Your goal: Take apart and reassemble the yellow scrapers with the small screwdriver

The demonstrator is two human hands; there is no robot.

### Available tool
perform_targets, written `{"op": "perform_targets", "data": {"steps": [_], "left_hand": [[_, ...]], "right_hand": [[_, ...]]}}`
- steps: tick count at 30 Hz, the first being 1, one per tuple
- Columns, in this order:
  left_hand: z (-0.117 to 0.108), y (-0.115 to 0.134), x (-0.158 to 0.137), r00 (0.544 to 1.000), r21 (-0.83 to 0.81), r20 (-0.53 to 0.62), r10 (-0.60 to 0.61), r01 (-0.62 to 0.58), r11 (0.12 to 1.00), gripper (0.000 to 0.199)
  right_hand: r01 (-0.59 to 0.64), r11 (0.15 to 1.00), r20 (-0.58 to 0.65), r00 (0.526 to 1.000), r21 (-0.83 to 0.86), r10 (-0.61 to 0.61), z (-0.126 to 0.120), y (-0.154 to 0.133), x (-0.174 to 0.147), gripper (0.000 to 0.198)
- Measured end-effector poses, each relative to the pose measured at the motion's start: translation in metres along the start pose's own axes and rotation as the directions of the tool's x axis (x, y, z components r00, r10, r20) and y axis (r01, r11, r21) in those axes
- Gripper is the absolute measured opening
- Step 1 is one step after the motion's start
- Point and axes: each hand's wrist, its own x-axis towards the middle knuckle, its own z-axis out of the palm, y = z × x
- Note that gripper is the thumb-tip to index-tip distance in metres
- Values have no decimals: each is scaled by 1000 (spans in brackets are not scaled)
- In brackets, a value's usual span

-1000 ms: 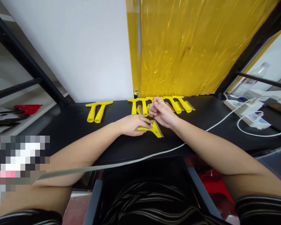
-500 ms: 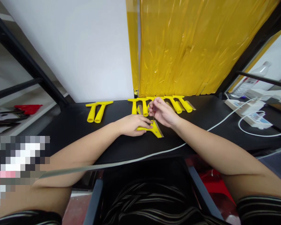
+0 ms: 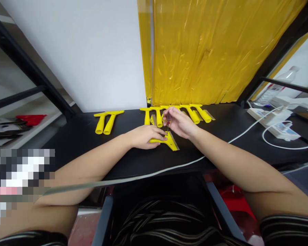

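Observation:
A yellow scraper [image 3: 172, 145] with a metal blade lies on the black table under my left hand [image 3: 147, 136]. The fingers of that hand are closed over its handle and press it down. My right hand [image 3: 179, 122] pinches a small screwdriver [image 3: 168, 125], held upright with its thin shaft pointing down. Its tip meets the upper part of the scraper's head, near the left fingertips. Part of the screwdriver's handle is hidden by the right fingers.
Behind my hands lies a row of yellow scrapers [image 3: 203, 114]; two yellow handles [image 3: 110, 123] lie apart to the left. A white cable [image 3: 179, 165] crosses in front of me. Power strips [image 3: 277, 126] and a plastic bottle [image 3: 277, 87] are at the right.
The fingers of my right hand have shifted slightly around the screwdriver, and more of its handle shows. My left hand and the scraper stay in place.

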Motion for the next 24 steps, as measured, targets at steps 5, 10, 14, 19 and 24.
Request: {"op": "perform_targets", "data": {"steps": [5, 10, 14, 19, 24], "left_hand": [[0, 0, 0, 1000, -6, 14, -8, 8, 1000, 37], [0, -1, -1, 1000, 0, 8, -16, 16, 1000, 38], [-1, 0, -2, 1000, 1, 6, -9, 9, 1000, 37], [-2, 1, -1, 1000, -3, -3, -2, 2, 1000, 36], [-2, 0, -2, 1000, 10, -10, 7, -7, 1000, 36]], "right_hand": [[-95, 995, 30, 995, 29, 94, 3, -3, -2, 29], [-28, 999, 5, 1000, 41, 28, 8, -2, -4, 34], [-40, 999, -5, 999, -9, 40, 5, -2, -1, 31], [-81, 996, 34, 996, 45, 80, 4, 0, -2, 32], [-11, 998, 1, 1000, 64, 11, 6, 0, -3, 36]]}}
